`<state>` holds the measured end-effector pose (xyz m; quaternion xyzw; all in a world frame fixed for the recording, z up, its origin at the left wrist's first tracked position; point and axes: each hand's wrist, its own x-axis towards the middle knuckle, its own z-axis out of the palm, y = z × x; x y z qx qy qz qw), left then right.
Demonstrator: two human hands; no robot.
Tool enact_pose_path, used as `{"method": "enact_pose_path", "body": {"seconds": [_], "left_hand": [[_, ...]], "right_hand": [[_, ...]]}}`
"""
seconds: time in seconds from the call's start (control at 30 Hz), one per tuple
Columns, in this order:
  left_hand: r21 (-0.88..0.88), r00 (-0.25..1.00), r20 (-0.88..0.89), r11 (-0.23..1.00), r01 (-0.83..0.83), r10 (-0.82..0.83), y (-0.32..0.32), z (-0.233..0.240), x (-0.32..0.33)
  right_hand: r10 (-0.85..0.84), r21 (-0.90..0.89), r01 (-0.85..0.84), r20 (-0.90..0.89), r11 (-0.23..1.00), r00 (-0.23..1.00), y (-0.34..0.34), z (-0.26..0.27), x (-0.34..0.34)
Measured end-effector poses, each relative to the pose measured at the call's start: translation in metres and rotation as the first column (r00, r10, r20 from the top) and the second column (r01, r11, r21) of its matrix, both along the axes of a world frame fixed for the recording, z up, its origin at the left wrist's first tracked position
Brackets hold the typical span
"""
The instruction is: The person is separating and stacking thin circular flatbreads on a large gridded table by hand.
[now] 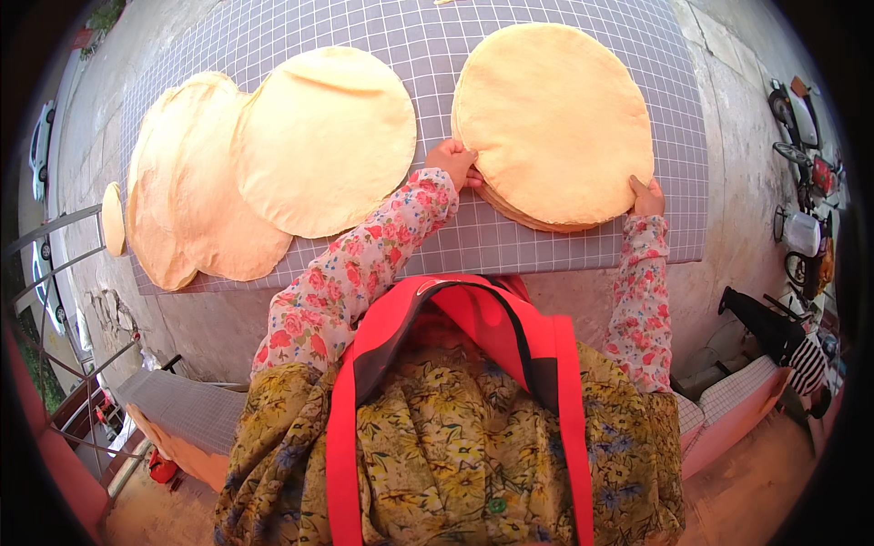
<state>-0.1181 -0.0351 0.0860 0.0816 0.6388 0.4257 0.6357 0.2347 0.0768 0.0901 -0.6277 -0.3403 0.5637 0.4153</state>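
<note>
Before me lies a neat stack of large, thin, round yellow flatbreads. My left hand pinches the stack's left edge between thumb and fingers, the fingertips partly hidden. At the lower right edge, my right hand grips with the thumb on top and its fingers mostly hidden behind. How many layers each hand holds, I cannot tell. Left of my left hand rests another round flatbread, with a fold near its top. It overlaps a looser, wrinkled pile of flatbreads.
A grey checked cloth covers the table. Past its left end a small yellow disc is seen near metal bars. Parked motorbikes and a person in a striped top are at the right. Another cloth-covered surface lies behind me.
</note>
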Motion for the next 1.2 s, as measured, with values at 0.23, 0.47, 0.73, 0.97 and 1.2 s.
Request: {"method": "enact_pose_path", "body": {"seconds": [0.23, 0.47, 0.73, 0.97, 1.2], "left_hand": [[0.004, 0.996, 0.078, 0.999, 0.045, -0.045, -0.004, -0.006, -0.017], [-0.007, 0.999, 0.034, 0.999, 0.036, -0.035, -0.009, -0.01, -0.016], [0.047, 0.999, -0.026, 0.998, 0.046, -0.045, -0.021, -0.02, -0.013], [0.099, 0.998, -0.056, 0.995, 0.035, -0.029, -0.025, 0.011, -0.014], [0.365, 0.455, -0.744, 0.868, -0.337, 0.49, -0.123, 0.014, -0.134]], "right_hand": [[-0.002, -0.036, 0.007, 0.138, 0.999, 0.99, 0.008, 0.007, -0.014], [-0.029, 0.132, -0.165, 0.858, 0.977, 0.513, -0.013, 0.047, -0.058], [-0.042, 0.037, -0.832, 0.999, 0.553, 0.017, -0.1, 0.003, -0.113], [0.174, -0.08, -0.835, 0.985, 0.545, 0.019, -0.065, 0.021, -0.088], [0.368, 0.275, -0.826, 0.794, 0.492, 0.483, -0.065, 0.063, -0.144]]}}
